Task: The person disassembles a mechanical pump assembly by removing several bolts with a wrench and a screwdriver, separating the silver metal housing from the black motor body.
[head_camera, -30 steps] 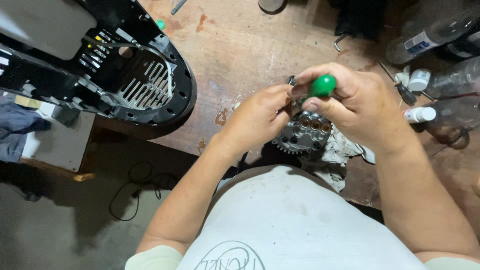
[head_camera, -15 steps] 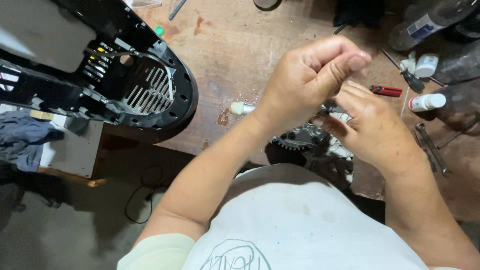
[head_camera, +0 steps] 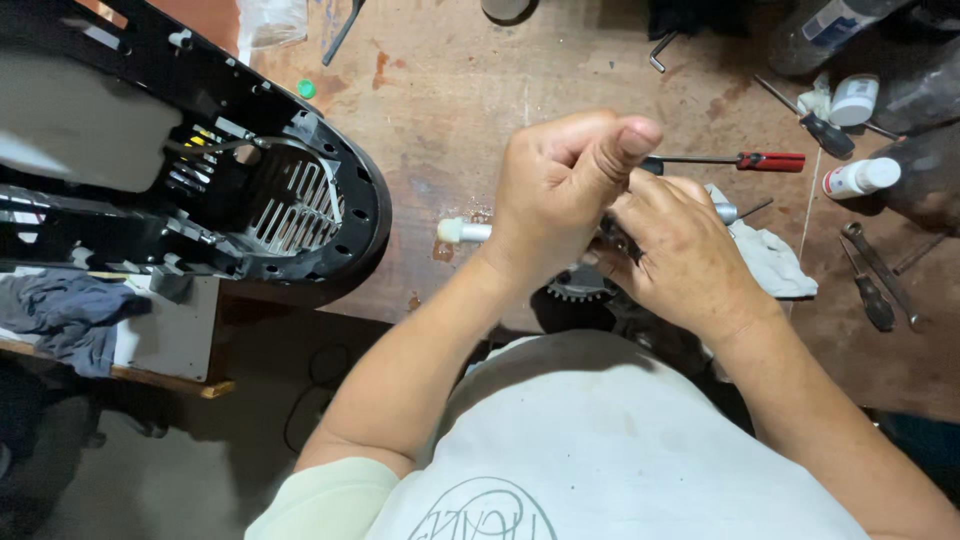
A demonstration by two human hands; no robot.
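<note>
- A toothed metal gear (head_camera: 575,290) shows just below centre of the frame, its rim peeking out under both hands at the near edge of the workbench (head_camera: 450,100); most of the assembly it belongs to is hidden.
- It looks like steel: likely heavy for its size, rigid, probably greasy and so slippery. The teeth are sharp-edged, so the flat faces or hub seem the safer hold.
- The left hand (head_camera: 560,195) is curled shut at centre frame, thumb pressed against the forefinger; what it pinches, if anything, I cannot tell.
- The right hand (head_camera: 680,250) is closed over the part just right of centre, fingers wrapped down and hiding it.
- A white cloth (head_camera: 770,262) lies right of that hand.
- A white-tipped tube (head_camera: 462,231) sticks out left of the left hand.
- A red-handled screwdriver (head_camera: 740,160) lies upper right.
- A black plastic housing (head_camera: 250,190) with a slotted grille fills the upper left.
</note>
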